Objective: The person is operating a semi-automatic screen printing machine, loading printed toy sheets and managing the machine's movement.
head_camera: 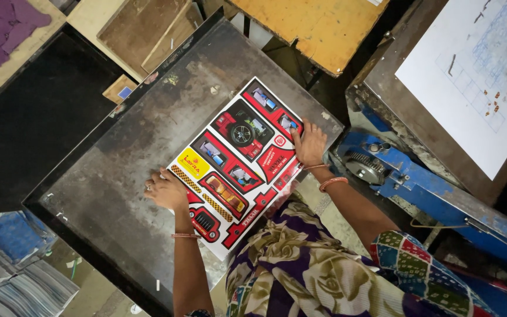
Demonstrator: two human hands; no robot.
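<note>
The printed sheet [234, 167] lies flat on the dark counter [118, 164], at about 4 o'clock from its middle, its near corner overhanging the edge. The left hand [165, 191] presses the sheet's 8 o'clock edge, the right hand [309, 144] its 2 o'clock edge; both grips are loose, fingers flat, grasping nothing. The sheet looks placed; squaring seems left.
</note>
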